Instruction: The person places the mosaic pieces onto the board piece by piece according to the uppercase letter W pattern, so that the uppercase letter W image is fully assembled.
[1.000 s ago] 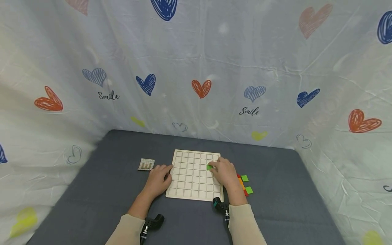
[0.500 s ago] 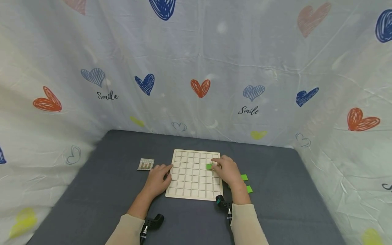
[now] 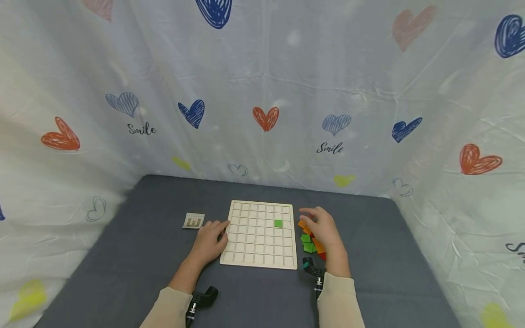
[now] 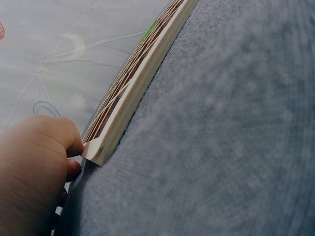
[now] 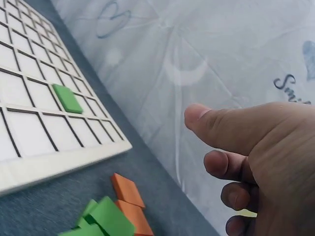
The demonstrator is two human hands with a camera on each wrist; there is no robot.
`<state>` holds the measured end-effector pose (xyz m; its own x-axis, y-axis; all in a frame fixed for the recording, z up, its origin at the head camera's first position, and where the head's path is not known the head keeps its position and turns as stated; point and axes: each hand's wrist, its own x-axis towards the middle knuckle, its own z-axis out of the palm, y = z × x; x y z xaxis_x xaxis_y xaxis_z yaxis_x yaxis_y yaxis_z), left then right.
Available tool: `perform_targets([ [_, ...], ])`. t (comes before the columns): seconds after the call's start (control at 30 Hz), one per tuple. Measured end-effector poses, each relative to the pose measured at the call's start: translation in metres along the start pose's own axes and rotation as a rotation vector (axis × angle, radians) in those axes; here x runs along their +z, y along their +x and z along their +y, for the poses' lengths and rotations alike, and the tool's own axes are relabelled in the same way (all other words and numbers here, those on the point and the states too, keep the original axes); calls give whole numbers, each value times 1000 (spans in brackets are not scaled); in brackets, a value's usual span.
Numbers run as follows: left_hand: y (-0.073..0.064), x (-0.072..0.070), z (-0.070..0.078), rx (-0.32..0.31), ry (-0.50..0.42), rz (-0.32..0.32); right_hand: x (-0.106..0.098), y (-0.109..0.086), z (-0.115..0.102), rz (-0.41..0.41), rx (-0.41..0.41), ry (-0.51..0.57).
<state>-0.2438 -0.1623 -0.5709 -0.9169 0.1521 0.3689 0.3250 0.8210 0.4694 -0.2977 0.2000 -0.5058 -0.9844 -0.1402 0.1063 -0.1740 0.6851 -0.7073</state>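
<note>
A pale wooden grid board (image 3: 258,264) lies on the dark grey cloth, with one green square tile (image 3: 278,223) in a cell toward its upper right. At the board's left edge rests my left hand (image 3: 210,239), its fingertips touching the rim; the left wrist view has the hand (image 4: 37,172) beside the board's side (image 4: 142,91). My right hand (image 3: 324,228) hovers just right of the board over a small pile of tiles, thumb and forefinger apart with nothing between them. Green tiles (image 3: 308,247) and orange tiles (image 3: 318,246) show in the pile, along with some red, partly hidden by the hand.
A small printed card (image 3: 193,220) with a grid picture lies left of the board. Black wrist camera mounts (image 3: 207,297) sit by both forearms. A white curtain (image 3: 295,91) with printed hearts stands behind and beside the table (image 3: 381,273).
My right hand has let go of the green tile, which stays in its cell. The hand has moved right, off the board to the tile pile. The left hand stays at the board's edge.
</note>
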Motion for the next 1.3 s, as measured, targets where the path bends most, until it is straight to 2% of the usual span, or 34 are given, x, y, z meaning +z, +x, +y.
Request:
perform_targets([
  [0.2, -1, -2, 1, -11, 0, -3, -12, -3, 10, 40, 21, 2],
  [0.37, -1, -3, 1, -15, 1, -2, -14, -4, 18, 45, 57, -18],
  [0.6, -2, -1, 0, 7, 1, 22, -7, -4, 29, 20, 138, -12],
  [0.83, -2, 1, -1, 13, -2, 29, 2, -4, 30, 3, 213, -2],
  [1.07, -1, 1, 0, 3, 7, 17, 11, -2, 29, 0, 239, -85],
  [1.3, -1, 0, 0, 14, 6, 16, 15, -3, 24, 45, 242, -131],
])
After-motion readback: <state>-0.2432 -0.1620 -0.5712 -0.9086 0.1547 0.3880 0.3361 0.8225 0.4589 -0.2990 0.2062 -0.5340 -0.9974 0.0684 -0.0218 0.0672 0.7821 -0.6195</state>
